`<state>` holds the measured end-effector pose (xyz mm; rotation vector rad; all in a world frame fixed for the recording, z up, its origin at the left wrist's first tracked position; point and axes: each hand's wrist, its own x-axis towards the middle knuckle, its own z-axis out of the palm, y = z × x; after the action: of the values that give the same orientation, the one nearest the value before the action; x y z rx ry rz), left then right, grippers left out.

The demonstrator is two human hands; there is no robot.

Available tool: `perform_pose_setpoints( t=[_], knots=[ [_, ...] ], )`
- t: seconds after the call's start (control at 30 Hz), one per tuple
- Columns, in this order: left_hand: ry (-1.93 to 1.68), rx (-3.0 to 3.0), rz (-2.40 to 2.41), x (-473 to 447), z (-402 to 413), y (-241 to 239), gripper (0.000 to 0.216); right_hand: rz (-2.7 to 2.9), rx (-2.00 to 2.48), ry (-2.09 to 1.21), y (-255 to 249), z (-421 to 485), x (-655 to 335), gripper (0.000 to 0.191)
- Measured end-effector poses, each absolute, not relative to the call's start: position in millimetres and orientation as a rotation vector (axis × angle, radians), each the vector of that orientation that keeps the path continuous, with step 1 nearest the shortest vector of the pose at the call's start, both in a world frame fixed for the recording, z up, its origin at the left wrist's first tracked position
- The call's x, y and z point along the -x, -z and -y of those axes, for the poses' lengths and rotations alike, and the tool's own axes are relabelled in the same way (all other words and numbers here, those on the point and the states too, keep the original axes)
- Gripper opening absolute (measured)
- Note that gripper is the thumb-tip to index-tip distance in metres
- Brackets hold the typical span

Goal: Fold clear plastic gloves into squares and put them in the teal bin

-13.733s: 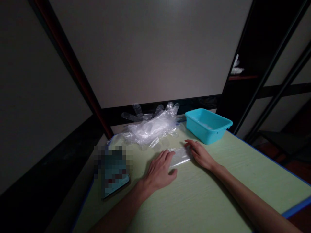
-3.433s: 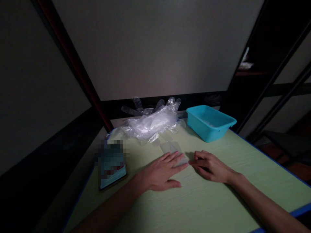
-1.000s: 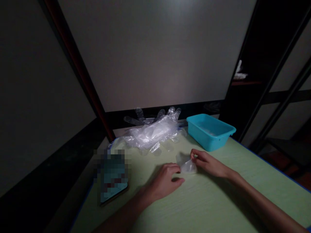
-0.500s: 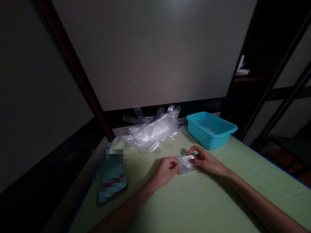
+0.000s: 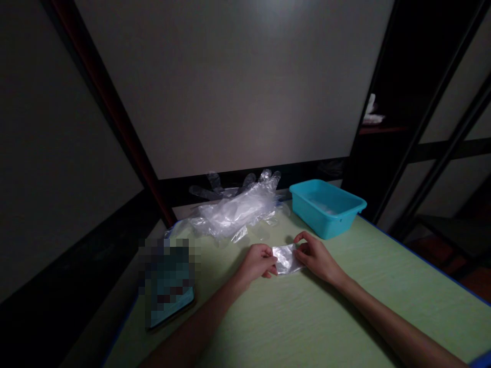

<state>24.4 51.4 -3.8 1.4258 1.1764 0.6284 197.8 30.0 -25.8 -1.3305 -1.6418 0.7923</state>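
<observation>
A small folded piece of clear plastic (image 5: 284, 259), perhaps a folded disposable glove, lies low over the green tabletop between my hands. My left hand (image 5: 258, 261) pinches its left edge, fingers curled. At its right edge, my right hand (image 5: 315, 255) grips it between thumb and fingers, with the index finger arched above. Behind my hands spreads a loose pile of clear disposable plastic gloves (image 5: 233, 210), some of their fingers sticking up against the wall.
A turquoise plastic basin (image 5: 326, 220) stands at the back right, with something pale inside. A device with a blurred-out screen (image 5: 172, 286) leans at the left. The green table (image 5: 291, 327) meets a grey panel (image 5: 245, 92) behind.
My left hand has its fingers further over the plastic's left edge, and my right hand has closed in on the right side. The whole view has shifted slightly.
</observation>
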Motion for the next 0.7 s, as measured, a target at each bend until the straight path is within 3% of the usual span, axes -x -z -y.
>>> perform_pose_setpoints(
  t=[0.33, 0.7],
  knots=[
    [-0.872, -1.462, -1.186, -22.5, -44.8, 14.9, 0.045, 1.684, 1.394, -0.560, 31.5, -31.8, -198.7, 0.016],
    [-0.866, -1.426, -1.205, -23.6, -47.5, 12.5, 0.053, 2.089, 1.253, -0.084, 5.9, 0.0, -189.2, 0.014]
  ],
)
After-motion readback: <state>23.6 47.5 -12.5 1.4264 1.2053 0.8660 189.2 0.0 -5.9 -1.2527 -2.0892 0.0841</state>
